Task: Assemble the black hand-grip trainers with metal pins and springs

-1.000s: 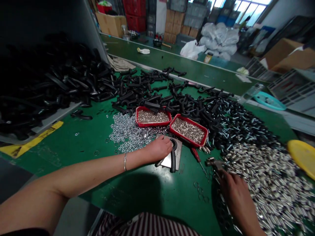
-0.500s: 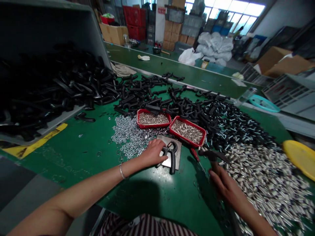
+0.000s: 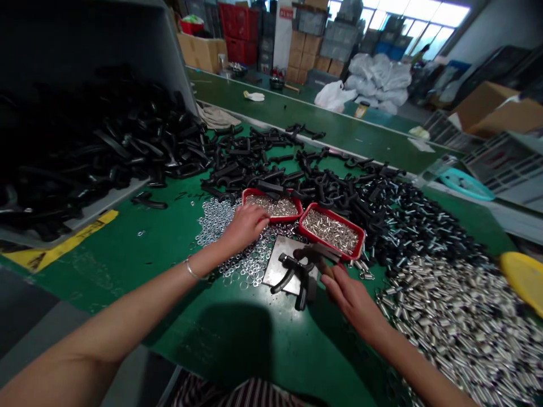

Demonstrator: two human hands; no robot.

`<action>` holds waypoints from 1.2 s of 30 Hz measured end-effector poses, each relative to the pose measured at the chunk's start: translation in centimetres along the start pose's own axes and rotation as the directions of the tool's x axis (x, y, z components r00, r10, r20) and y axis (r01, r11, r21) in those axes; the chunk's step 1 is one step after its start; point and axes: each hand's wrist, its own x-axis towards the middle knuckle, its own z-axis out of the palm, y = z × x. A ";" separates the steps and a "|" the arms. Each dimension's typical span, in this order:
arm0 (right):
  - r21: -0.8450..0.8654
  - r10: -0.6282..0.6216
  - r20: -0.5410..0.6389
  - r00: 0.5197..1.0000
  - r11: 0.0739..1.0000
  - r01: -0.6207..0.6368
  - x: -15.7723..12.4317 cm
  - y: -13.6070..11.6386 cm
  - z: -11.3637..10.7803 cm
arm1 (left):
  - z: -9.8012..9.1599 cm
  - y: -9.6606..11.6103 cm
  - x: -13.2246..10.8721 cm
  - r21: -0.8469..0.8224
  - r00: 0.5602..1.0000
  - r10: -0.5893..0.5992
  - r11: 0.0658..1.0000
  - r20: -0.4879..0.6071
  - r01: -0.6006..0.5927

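I see the right hand [image 3: 351, 298] with its grip closed around a hammer [image 3: 326, 252], whose head is over the black part [image 3: 302, 291]. This part lies on a metal plate [image 3: 279, 251] on the green bench [image 3: 127, 243]. The left hand [image 3: 246, 225] is at the left red tray [image 3: 292, 218]; whether its grip holds something, I cannot tell.

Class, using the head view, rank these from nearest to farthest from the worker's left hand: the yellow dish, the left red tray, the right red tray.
From the left hand:
1. Left red tray: right at the fingers.
2. Right red tray: just right of the first tray.
3. Yellow dish: at the far right edge.
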 end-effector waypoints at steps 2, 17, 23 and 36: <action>-0.014 0.035 -0.051 0.998 0.999 -0.036 -0.6 0.3 0.5 | -0.7 -1.7 2.4 0.147 0.999 -0.052 0.988 0.004 0.050; 0.854 0.471 0.162 0.867 0.374 -0.363 -5.6 3.0 5.8 | 0.8 -4.5 6.5 0.452 0.984 -0.143 0.889 0.109 0.079; 0.925 0.454 0.112 0.884 0.278 -0.260 -4.5 3.3 6.8 | 0.2 -3.9 6.6 0.448 0.983 -0.176 0.884 0.060 0.131; 0.955 0.442 0.096 0.892 0.211 -0.207 -3.4 4.4 7.5 | 7.9 8.6 1.5 -0.466 0.978 0.023 0.882 0.205 0.077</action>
